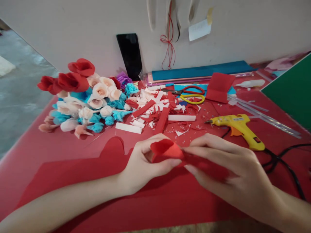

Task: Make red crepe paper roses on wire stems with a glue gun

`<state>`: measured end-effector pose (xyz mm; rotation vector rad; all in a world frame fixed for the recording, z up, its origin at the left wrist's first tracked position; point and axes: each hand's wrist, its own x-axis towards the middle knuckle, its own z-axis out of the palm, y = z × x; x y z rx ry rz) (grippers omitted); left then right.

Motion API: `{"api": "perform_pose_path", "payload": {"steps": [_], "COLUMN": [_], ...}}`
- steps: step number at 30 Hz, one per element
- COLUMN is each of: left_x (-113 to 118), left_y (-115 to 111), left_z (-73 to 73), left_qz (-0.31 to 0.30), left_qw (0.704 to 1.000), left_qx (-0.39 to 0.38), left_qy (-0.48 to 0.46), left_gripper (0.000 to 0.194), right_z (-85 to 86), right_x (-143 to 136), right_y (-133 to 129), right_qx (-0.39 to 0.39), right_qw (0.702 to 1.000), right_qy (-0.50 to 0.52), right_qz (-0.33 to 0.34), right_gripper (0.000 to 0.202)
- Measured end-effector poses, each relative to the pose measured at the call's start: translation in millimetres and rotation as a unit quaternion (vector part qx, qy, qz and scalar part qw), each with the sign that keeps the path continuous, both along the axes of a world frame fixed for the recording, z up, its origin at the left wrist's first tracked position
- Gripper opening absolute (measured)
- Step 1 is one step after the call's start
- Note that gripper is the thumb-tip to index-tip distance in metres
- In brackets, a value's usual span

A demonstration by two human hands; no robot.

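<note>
Between my two hands is a piece of red crepe paper [165, 150], curled into a petal-like cup on its left side. My left hand [148, 161] wraps around the cupped part, thumb along its near edge. With fingertips and thumb, my right hand [230, 171] pinches the right part of the same paper; a darker red stretch of it shows beneath my fingers. Below my hands lies a large red sheet [80, 174] on the table, and a red heart-shaped petal cutout [113, 147] rests by its far edge, left of my left hand.
Paper flowers [94, 100] in red, white and blue are heaped at the left. Paper scraps [155, 106] and scissors [191, 95] lie in the middle. A yellow glue gun [239, 126] with a black cord sits right, near clear glue sticks [267, 116]. A phone [130, 55] leans against the wall.
</note>
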<state>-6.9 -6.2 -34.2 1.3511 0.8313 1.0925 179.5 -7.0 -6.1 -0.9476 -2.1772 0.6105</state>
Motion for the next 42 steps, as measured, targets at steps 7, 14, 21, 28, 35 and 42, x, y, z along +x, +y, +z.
{"api": "perform_pose_path", "payload": {"steps": [7, 14, 21, 28, 35, 42], "left_x": [-4, -13, -19, -18, -6, -5], "left_y": [8, 21, 21, 19, 10, 3], "left_z": [3.8, 15.3, 23.7, 20.6, 14.0, 9.7], "left_qz": [-0.050, -0.079, -0.091, -0.099, -0.049, -0.012], "left_qw": [0.981, 0.913, 0.878, 0.892, 0.961, 0.989], "left_qx": [0.176, 0.374, 0.422, 0.391, 0.237, 0.106], "left_qy": [0.070, 0.145, 0.208, 0.205, 0.134, 0.105], "left_gripper": [0.024, 0.017, 0.015, 0.026, 0.023, 0.011], "right_z": [-3.4, 0.3, 1.7, 1.1, -0.1, 2.9], "right_x": [2, 6, 7, 8, 4, 0], "right_y": [-1, -2, -6, -5, -7, -6], "right_qx": [0.116, 0.183, 0.159, 0.163, 0.150, 0.081], "right_qw": [0.993, 0.973, 0.977, 0.973, 0.983, 0.995], "right_qy": [-0.035, -0.142, -0.138, -0.160, -0.104, -0.029], "right_qz": [-0.002, -0.008, 0.018, 0.020, -0.013, -0.046], "right_gripper": [0.008, 0.009, 0.008, 0.013, 0.008, 0.014]}}
